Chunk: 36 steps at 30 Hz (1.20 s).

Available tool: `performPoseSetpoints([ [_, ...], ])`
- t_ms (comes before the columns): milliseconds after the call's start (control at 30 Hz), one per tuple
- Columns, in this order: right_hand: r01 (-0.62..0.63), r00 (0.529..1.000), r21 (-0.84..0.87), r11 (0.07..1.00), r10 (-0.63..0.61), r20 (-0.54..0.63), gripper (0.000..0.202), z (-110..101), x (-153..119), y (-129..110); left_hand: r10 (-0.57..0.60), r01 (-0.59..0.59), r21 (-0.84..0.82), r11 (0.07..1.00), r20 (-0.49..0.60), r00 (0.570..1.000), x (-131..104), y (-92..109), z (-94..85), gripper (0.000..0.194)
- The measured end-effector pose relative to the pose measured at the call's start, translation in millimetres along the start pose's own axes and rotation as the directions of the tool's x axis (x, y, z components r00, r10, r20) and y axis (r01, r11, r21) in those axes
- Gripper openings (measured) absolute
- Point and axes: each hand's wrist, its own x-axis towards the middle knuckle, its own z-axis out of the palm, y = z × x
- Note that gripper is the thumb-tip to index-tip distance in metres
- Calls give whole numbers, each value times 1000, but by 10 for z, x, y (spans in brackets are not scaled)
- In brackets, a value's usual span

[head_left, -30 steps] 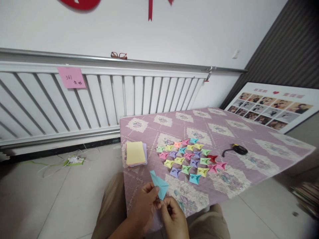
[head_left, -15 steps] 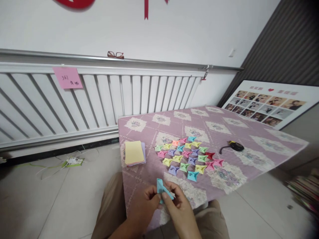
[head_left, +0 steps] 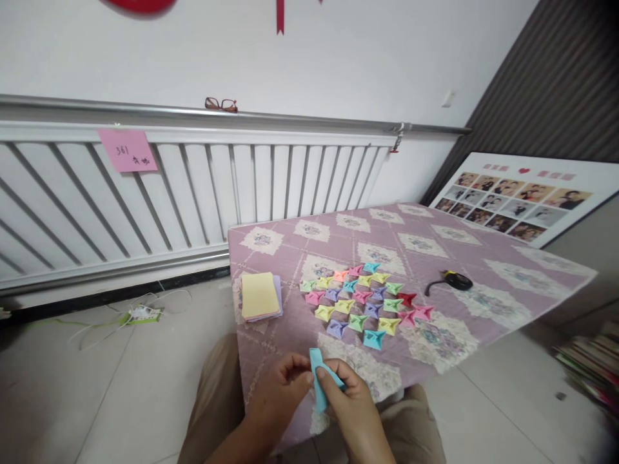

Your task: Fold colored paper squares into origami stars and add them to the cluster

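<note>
A strip-like piece of folded light-blue paper [head_left: 319, 394] is held over the near edge of the table, one part upright and another slanting right. My right hand [head_left: 355, 403] pinches it, with the thumb pressed on its front and fingers behind. My left hand [head_left: 280, 393] is closed at the paper's left edge, thumb against curled fingers; its fingertips are partly hidden. Beyond my hands lie several small folded paper shapes in rows, among them a blue one [head_left: 374, 339], a yellow one [head_left: 388, 326] and a purple one [head_left: 336, 328].
A stack of coloured paper sheets [head_left: 260, 296], yellow on top, lies at the table's left edge. A black tape measure [head_left: 458, 281] rests to the right on the patterned tablecloth [head_left: 290, 258]. A radiator [head_left: 193, 193] stands behind, and a photo board [head_left: 522, 193] leans at the far right.
The light-blue paper has turned more upright and its lower end now shows below my right thumb. My left thumb has shifted from its front to its left edge.
</note>
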Motion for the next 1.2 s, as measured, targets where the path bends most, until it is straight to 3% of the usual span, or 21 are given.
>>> performPoseSetpoints([
  [200,66,993,-126,990,-53,106,34,-27,23,81,-20,19,-69,997,-19,1000,52,110,-38,26],
  [300,176,984,-216,960,-168,52,27,-38,14,68,-59,58,-77,995,-17,998,48,95,-17,28],
  [400,370,906,-373,851,-420,-60,15,-44,-7,23,-69,67,-57,996,-29,997,43,70,-3,25],
  [467,469,839,-466,750,-543,-29,10,-39,-22,-5,-63,62,-39,997,-36,997,42,54,0,23],
  [600,548,785,-535,643,-616,64,10,-14,-35,-18,-42,41,-52,998,-28,999,28,38,4,21],
  [1000,470,846,-475,744,-533,3,15,-15,-46,-14,-159,153,-264,952,-1,987,-65,-37,112,31],
  [1100,462,850,-464,756,-526,-11,15,-15,-43,-2,-208,198,-292,936,-2,978,-94,-37,125,34],
  [1200,464,846,-460,757,-532,-22,14,-7,-31,22,-184,172,-327,929,-8,983,-118,-9,147,34],
])
